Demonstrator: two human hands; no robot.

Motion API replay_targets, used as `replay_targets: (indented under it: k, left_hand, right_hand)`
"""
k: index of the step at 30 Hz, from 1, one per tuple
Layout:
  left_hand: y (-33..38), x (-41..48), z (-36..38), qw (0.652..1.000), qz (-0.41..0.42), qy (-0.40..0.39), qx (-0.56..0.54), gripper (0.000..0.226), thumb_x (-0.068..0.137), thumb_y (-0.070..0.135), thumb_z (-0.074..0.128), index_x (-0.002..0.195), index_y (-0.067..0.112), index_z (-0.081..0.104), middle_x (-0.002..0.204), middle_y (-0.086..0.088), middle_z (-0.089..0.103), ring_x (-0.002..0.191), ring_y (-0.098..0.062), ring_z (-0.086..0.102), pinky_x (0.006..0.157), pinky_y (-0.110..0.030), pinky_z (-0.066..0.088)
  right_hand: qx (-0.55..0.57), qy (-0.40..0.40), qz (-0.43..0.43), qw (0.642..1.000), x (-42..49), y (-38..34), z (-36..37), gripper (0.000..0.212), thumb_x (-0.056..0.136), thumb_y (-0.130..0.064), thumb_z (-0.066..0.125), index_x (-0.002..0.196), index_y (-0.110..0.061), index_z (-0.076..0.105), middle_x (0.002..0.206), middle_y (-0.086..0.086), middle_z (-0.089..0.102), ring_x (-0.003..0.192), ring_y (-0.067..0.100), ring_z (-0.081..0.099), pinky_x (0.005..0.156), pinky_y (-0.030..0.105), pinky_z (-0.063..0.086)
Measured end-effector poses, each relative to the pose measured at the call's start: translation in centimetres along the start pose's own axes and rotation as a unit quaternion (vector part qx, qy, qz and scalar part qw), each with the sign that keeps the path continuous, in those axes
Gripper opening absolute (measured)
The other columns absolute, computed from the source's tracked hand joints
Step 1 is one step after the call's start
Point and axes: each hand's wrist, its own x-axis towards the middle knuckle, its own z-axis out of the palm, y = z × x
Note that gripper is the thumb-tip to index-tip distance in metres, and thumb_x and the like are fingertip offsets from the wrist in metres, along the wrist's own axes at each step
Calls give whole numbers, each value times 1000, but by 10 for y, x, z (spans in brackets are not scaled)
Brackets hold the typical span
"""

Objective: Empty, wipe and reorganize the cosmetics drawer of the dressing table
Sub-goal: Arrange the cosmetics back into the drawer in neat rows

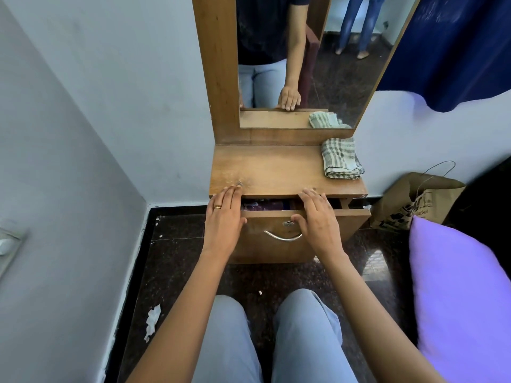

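Observation:
The wooden dressing table stands against the wall, its drawer pulled out a little. Dark purple packs show through the narrow gap; the rest of the contents are hidden. My left hand, wearing a ring, lies over the left end of the drawer front's top edge, thumb on the front panel. My right hand grips the same edge further right, fingers over the gap, thumb near the lock. The curved metal handle hangs untouched between my hands. A folded checked cloth sits on the top's back right corner.
A tall mirror rises behind the table top. A brown paper bag stands on the floor to the right, with a purple pillow nearer me. The wall corner is close on the left. A paper scrap lies on the dark floor.

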Motion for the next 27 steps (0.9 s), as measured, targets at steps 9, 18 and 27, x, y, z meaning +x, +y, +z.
replay_targets:
  k: [9,18,27]
  left_hand:
    - [-2,21,24,998,16,52,-10,60,68,10,80,123,7,56,122,-10,62,116,-26,57,105,-42,41]
    - [-2,31,30,991,35,98,80,47,67,11,82,108,11,59,98,-5,64,91,-25,62,82,-36,51]
    - [-2,41,27,980,68,123,139,43,66,-4,72,100,10,50,81,-4,55,72,-21,55,73,-32,49]
  right_hand:
    - [-49,61,-22,997,21,1,10,35,75,-21,78,102,-5,63,100,11,65,100,35,61,96,45,49]
    - [-115,101,-29,988,30,9,33,27,92,-32,51,91,-6,59,90,11,59,81,29,55,74,37,47]
    - [-245,171,-43,953,38,6,38,28,72,-7,71,87,-9,48,76,7,52,74,26,40,74,36,38]
